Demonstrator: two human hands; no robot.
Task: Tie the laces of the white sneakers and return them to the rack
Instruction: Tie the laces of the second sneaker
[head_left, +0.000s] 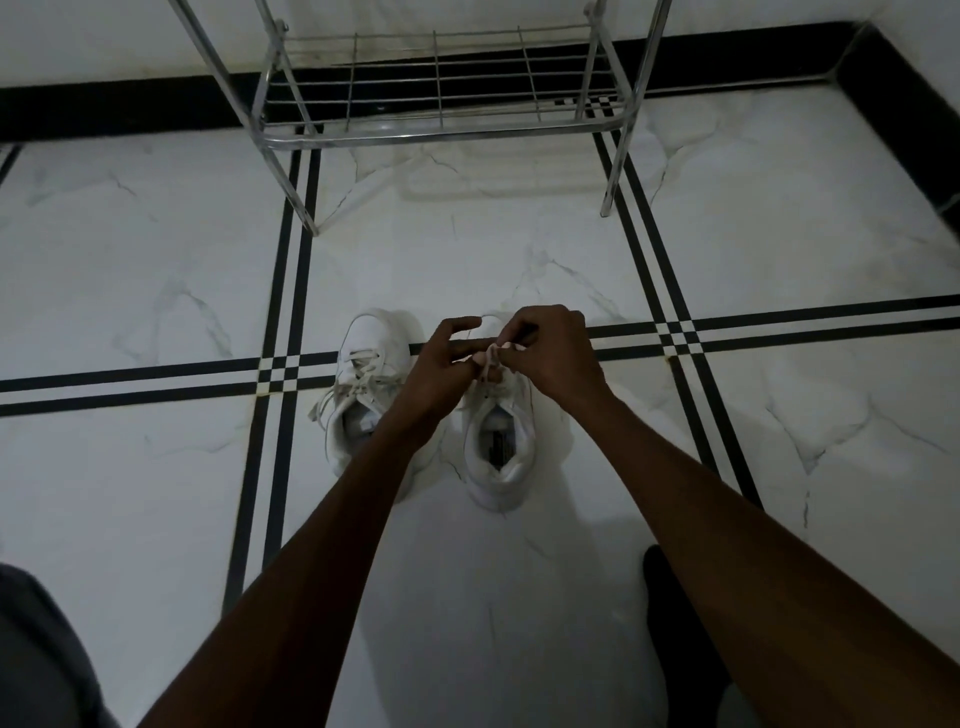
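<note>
Two white sneakers stand side by side on the floor, toes pointing away from me. The left sneaker (363, 384) has its laces lying loose across the tongue and over its left side. Above the right sneaker (501, 452) both hands meet over the lacing. My left hand (441, 364) pinches one strand of the white lace (491, 358), and my right hand (550, 348) pinches the other. The hands hide the front of the right sneaker. The metal rack (441, 130) stands farther back, its lowest wire shelf bare.
White marble floor tiles with black double stripes (675, 332) run under the sneakers. A black skirting (104, 109) lines the wall behind the rack. A dark foot (670, 613) sits at lower right and grey cloth (36, 649) at lower left.
</note>
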